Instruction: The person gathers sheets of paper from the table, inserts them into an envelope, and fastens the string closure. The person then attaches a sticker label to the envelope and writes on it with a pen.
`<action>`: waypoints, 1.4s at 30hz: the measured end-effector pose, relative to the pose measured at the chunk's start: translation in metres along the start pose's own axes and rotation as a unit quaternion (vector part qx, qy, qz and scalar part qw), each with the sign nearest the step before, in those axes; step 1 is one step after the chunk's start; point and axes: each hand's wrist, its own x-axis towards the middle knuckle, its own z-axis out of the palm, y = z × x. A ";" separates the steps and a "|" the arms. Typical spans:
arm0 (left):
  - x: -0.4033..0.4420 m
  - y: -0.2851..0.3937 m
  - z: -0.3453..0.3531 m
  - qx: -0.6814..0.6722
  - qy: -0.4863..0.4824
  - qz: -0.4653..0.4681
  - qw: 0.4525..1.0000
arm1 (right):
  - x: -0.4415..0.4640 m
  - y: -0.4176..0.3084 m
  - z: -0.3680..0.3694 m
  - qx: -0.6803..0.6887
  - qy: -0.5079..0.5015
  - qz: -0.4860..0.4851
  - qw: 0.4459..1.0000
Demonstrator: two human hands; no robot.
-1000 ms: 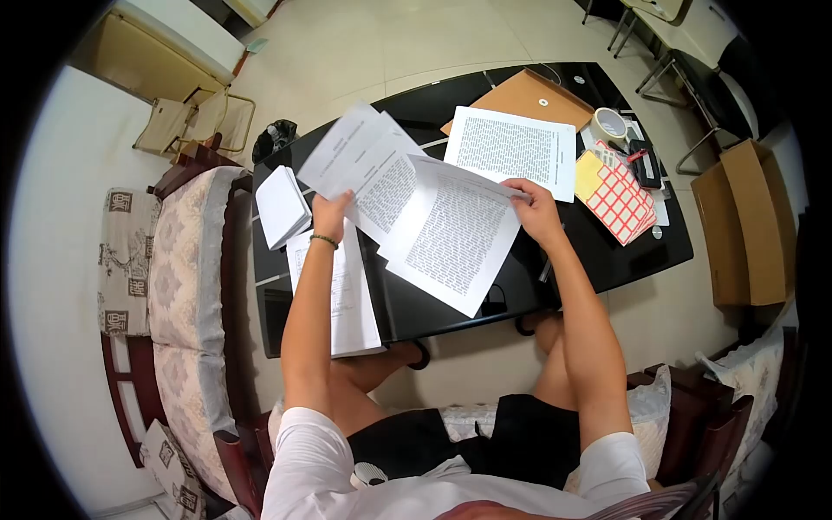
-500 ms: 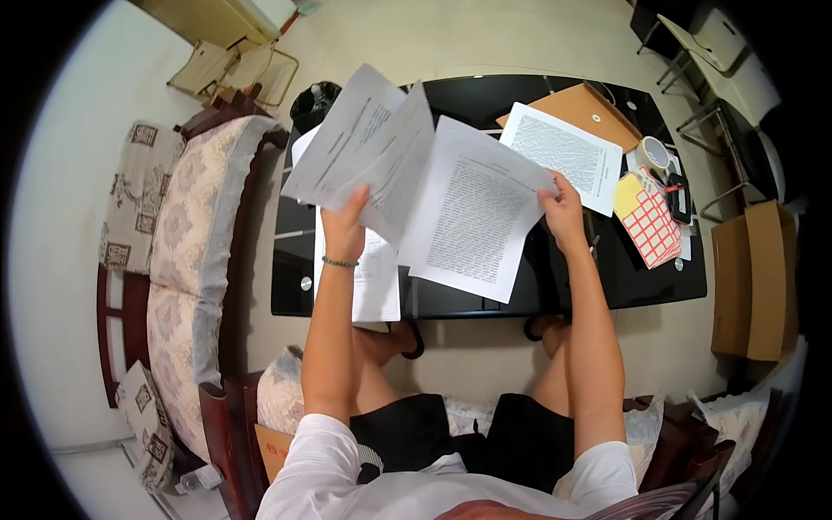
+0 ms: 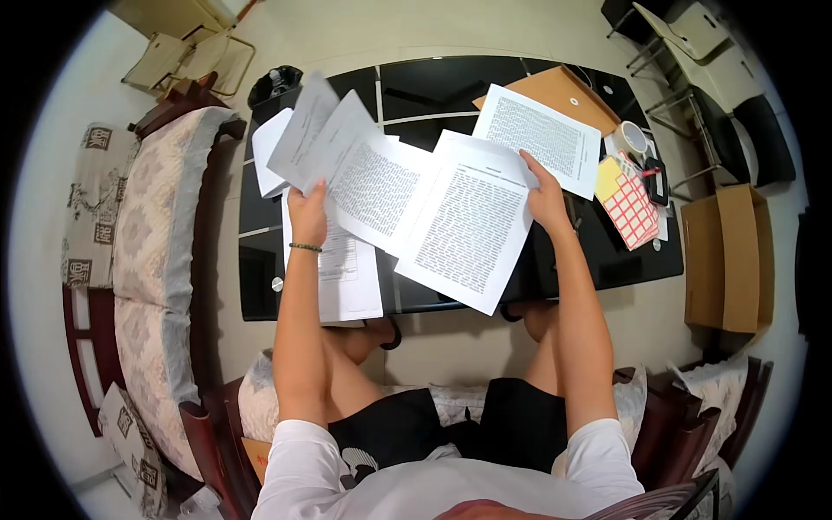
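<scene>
Nearest is the seated person's lap in black shorts (image 3: 381, 429), with the white shirt sleeves (image 3: 303, 451) just above the elbows. Past the knees, the near edge of the black tabletop (image 3: 446, 94) carries a stack of white papers (image 3: 351, 290), partly under the left forearm. The left hand (image 3: 308, 215), wearing a bead bracelet (image 3: 305, 248) at the wrist, has its grip pinching the lower left edge of the left printed sheets (image 3: 377, 186), whose upper corners curl up. The right hand (image 3: 548, 204) has its grip pinching the upper right edge of the right printed pages (image 3: 468, 230). Both sets are held above the tabletop, overlapping in the middle.

Beyond the left hand lies a folded white paper (image 3: 267, 154). Beyond the right hand, another printed stack (image 3: 546, 134) lies partly on a brown envelope (image 3: 568, 87); to its right are red-gridded label sheets (image 3: 633, 215) and a roll of tape (image 3: 631, 139). Farther off stand a cardboard box (image 3: 724, 260) on the right and folding chairs (image 3: 195, 68) on the left.
</scene>
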 end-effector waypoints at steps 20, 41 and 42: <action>-0.001 -0.014 -0.008 0.064 -0.084 -0.189 0.976 | -0.002 0.040 0.026 -0.004 0.140 0.260 0.955; -0.017 -0.035 0.036 0.264 -0.255 -0.276 0.888 | -0.008 0.033 -0.010 -0.205 0.123 0.090 0.967; -0.018 -0.036 0.036 0.270 -0.251 -0.281 0.886 | -0.012 0.015 -0.014 -0.268 0.148 0.100 0.947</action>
